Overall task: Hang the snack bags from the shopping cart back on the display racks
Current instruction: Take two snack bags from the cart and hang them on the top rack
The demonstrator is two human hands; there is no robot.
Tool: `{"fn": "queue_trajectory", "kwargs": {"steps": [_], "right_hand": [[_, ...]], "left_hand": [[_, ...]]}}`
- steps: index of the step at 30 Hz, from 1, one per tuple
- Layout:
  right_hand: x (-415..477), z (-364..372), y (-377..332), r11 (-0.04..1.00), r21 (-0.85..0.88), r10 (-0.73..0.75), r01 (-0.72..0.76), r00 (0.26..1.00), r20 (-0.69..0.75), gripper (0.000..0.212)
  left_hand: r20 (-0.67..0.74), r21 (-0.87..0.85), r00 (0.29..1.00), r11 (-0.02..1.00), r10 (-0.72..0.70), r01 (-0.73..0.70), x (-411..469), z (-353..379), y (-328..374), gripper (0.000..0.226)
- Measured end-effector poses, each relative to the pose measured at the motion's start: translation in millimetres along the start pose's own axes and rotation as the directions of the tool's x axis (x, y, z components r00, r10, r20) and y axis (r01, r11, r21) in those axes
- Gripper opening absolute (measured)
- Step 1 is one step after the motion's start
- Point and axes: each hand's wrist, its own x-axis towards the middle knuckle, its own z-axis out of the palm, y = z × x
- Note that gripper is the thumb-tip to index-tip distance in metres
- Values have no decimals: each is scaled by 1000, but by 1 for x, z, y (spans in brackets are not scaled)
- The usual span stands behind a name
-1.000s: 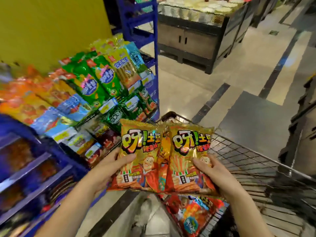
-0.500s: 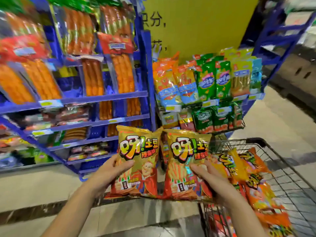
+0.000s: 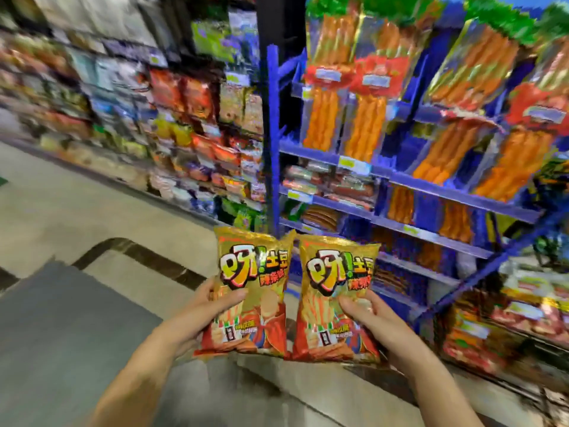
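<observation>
Two gold-and-red snack bags are held upright side by side in front of me. My left hand (image 3: 212,306) grips the left snack bag (image 3: 252,272) by its lower left side, thumb across the front. My right hand (image 3: 366,315) grips the right snack bag (image 3: 335,278) at its lower right, thumb on the front. The shopping cart is out of view. A long display rack (image 3: 197,143) packed with mixed snack bags runs along the aisle on the left, blurred.
A blue shelf unit (image 3: 400,180) with orange sausage packs stands straight ahead and to the right. Lower shelves at the right edge hold red packets (image 3: 523,318). Pale tiled floor (image 3: 77,211) with dark bands lies to the left and below.
My view has swung left: the cart and the yellow sign have left the frame and the long snack aisle has come in. Both hands still hold the two bags the same way.
</observation>
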Motion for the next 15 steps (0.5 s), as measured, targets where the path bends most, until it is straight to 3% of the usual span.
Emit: {"fn": "queue_trajectory", "kwargs": {"steps": [2,4,5,10,15], "right_hand": [[23,48,-4,999,-43,18,-15,997,78,101],[40,97,-13,996,-84,35,-23,989,143,75],[49,120,-19,994,-108,34,-15,984,173,72],[108,223,-34,964,-265,71,21,940,333,107],[164,325,-53,927,-370,136,61,865,483,106]], "left_hand": [[-19,-53,1000,999,-9,8,-14,-50,1,95],[-65,-89,998,996,1,-7,-31,-96,0,84],[-86,-92,996,995,28,-36,-41,-114,1,79],[-250,-96,963,988,97,-124,-79,-190,3,73],[-475,-140,876,976,81,-166,-95,-254,17,90]]}}
